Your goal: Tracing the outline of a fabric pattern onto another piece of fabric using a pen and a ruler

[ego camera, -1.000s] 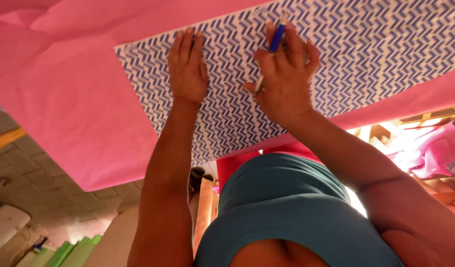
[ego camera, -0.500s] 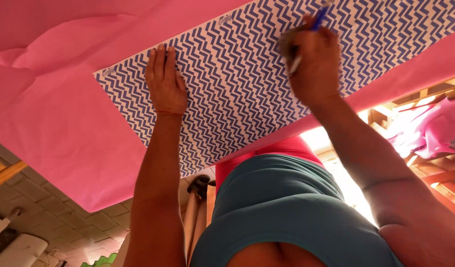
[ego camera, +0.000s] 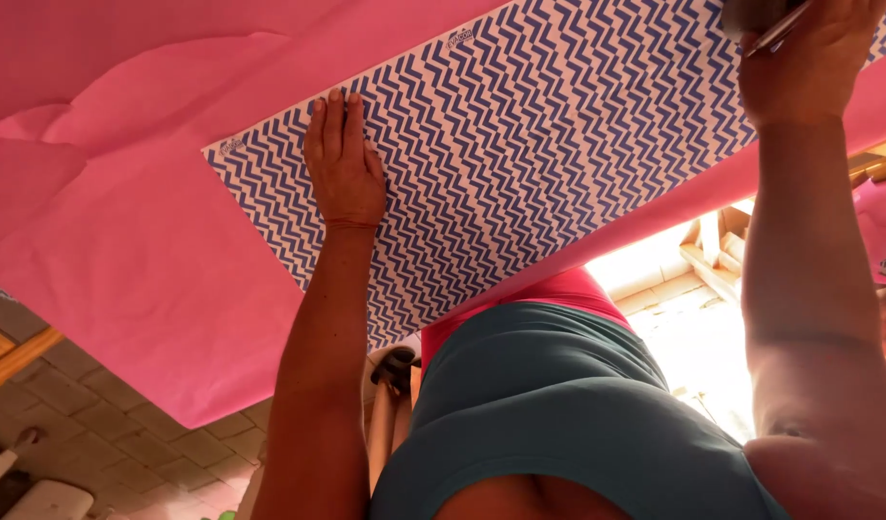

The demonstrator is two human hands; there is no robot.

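One long sheet of patterned paper (ego camera: 520, 144), white with blue zigzag chevrons, lies slantwise across one spread of pink cloth (ego camera: 125, 241) that covers the desk and hangs off its near edge. There are two hands. The left hand (ego camera: 342, 164) lies flat, fingers together and straight, pressing the paper near its left end. The right hand (ego camera: 809, 48), at the far right end of the sheet, is clamped on one pen (ego camera: 775, 34), mostly cut off by the frame.
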